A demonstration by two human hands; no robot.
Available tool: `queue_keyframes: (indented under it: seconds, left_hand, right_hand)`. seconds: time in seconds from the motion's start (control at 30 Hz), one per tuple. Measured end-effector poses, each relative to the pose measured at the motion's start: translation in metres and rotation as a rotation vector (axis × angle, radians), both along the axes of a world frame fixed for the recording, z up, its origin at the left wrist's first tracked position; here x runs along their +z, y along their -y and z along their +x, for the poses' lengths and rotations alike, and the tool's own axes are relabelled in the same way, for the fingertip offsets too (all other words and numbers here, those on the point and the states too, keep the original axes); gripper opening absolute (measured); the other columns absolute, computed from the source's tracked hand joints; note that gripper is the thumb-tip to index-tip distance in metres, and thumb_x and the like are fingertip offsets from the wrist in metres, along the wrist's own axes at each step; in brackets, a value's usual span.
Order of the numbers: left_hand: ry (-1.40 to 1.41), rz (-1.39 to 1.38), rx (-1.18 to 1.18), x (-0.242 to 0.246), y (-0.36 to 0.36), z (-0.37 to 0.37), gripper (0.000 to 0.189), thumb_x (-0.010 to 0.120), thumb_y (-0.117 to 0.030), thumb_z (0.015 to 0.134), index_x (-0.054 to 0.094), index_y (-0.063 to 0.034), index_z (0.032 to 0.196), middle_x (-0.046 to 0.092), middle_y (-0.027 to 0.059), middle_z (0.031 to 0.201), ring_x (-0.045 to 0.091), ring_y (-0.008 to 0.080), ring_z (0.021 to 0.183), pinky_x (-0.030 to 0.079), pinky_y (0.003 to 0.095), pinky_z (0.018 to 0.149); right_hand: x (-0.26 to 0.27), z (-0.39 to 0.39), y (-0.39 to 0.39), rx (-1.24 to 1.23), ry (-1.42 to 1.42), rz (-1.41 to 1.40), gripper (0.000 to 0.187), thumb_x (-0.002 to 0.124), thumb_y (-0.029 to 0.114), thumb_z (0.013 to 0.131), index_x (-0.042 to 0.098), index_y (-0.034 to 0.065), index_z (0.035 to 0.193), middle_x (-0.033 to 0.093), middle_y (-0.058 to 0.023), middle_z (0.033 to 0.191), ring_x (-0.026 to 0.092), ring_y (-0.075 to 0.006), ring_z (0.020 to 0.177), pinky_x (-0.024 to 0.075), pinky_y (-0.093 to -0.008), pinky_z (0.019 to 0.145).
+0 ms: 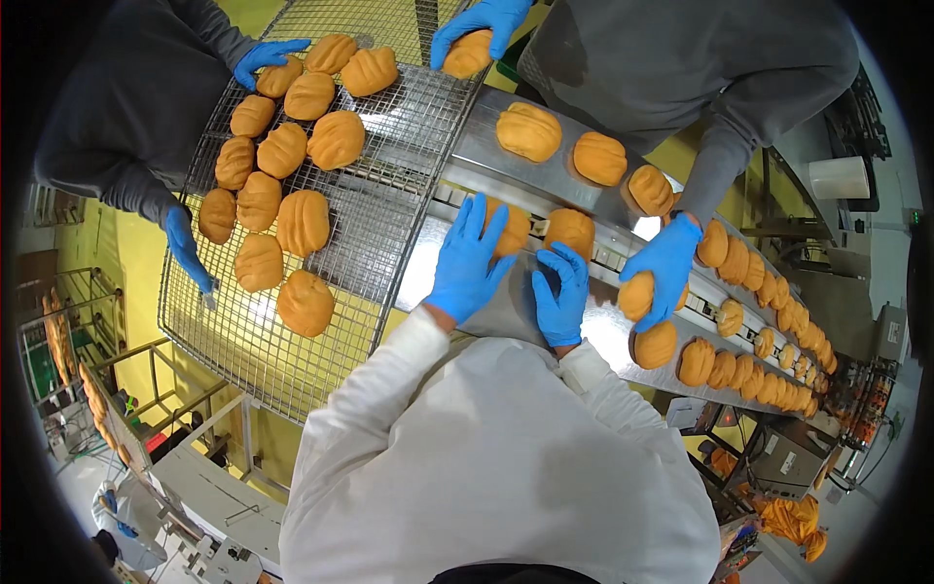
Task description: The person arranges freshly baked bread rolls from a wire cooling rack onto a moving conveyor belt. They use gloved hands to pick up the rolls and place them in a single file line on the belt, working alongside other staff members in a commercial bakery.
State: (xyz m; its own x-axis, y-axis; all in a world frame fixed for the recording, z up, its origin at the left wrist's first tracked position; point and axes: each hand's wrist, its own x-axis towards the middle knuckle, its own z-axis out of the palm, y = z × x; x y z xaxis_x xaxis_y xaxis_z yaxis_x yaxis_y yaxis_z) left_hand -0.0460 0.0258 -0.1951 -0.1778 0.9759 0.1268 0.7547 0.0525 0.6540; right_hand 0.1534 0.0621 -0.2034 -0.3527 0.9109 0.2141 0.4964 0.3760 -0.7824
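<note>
My left hand [471, 263], in a blue glove, lies with spread fingers over the near side of a bread bun [513, 228] on the metal conveyor. My right hand [563, 293], also blue-gloved, has its curved fingertips at the near edge of another bun [570, 232], just right of the first. Whether those fingertips press on it is hard to tell. To the left, several scored buns, one of them a large bun [306, 303], rest on a wire rack [350, 343]. More buns line both metal ledges of the conveyor [613, 259] towards the right.
Across the conveyor a co-worker in grey holds a bun in one gloved hand [481, 25] and reaches over buns with the other [665, 263]. A second co-worker's gloved hands [186, 244] are at the rack's far left. A metal frame [241, 431] stands below the rack.
</note>
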Motion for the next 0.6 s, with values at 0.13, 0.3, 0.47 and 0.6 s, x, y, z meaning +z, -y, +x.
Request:
queue_keyframes:
  seconds: [0.13, 0.3, 0.47, 0.6]
  left_hand:
    - [-0.361, -0.103, 0.082, -0.014, -0.04, 0.014, 0.08, 0.064, -0.042, 0.098, 0.033, -0.0049, 0.163, 0.028, 0.0303, 0.166, 0.025, 0.0454, 0.156, 0.019, 0.0607, 0.126]
    - [-0.314, -0.068, -0.091, -0.01, -0.018, 0.011, 0.07, 0.062, -0.043, 0.099, 0.046, -0.0058, 0.156, 0.03, 0.0266, 0.166, 0.024, 0.0425, 0.157, 0.013, 0.066, 0.124]
    - [-0.237, 0.129, 0.329, 0.054, -0.009, -0.081, 0.062, 0.069, -0.036, 0.093, 0.057, -0.0094, 0.148, 0.036, 0.0256, 0.163, 0.029, 0.0451, 0.154, 0.019, 0.0639, 0.123]
    - [-0.471, 0.02, 0.621, 0.051, 0.033, -0.155, 0.057, 0.073, -0.033, 0.091, 0.063, -0.0077, 0.14, 0.043, 0.0259, 0.158, 0.038, 0.047, 0.147, 0.028, 0.0594, 0.121]
  right_hand:
    - [0.017, 0.009, 0.0, -0.029, 0.038, 0.044, 0.032, 0.073, 0.007, 0.088, 0.071, 0.0071, 0.12, 0.062, -0.0174, 0.134, 0.058, -0.0337, 0.126, 0.0453, -0.0426, 0.109]
    - [0.025, 0.028, 0.008, 0.036, -0.147, -0.124, 0.026, 0.072, 0.008, 0.088, 0.073, 0.007, 0.114, 0.07, -0.0135, 0.121, 0.064, -0.0329, 0.117, 0.0484, -0.0415, 0.104]
    - [0.023, 0.017, 0.019, 0.138, -0.304, -0.371, 0.021, 0.069, 0.0, 0.092, 0.072, 0.0025, 0.112, 0.07, -0.0118, 0.119, 0.068, -0.0234, 0.108, 0.0551, -0.0332, 0.094]
    - [0.03, -0.004, 0.013, 0.253, -0.333, -0.475, 0.022, 0.069, -0.001, 0.093, 0.071, 0.0031, 0.114, 0.068, -0.0109, 0.118, 0.067, -0.023, 0.11, 0.0554, -0.0334, 0.094]
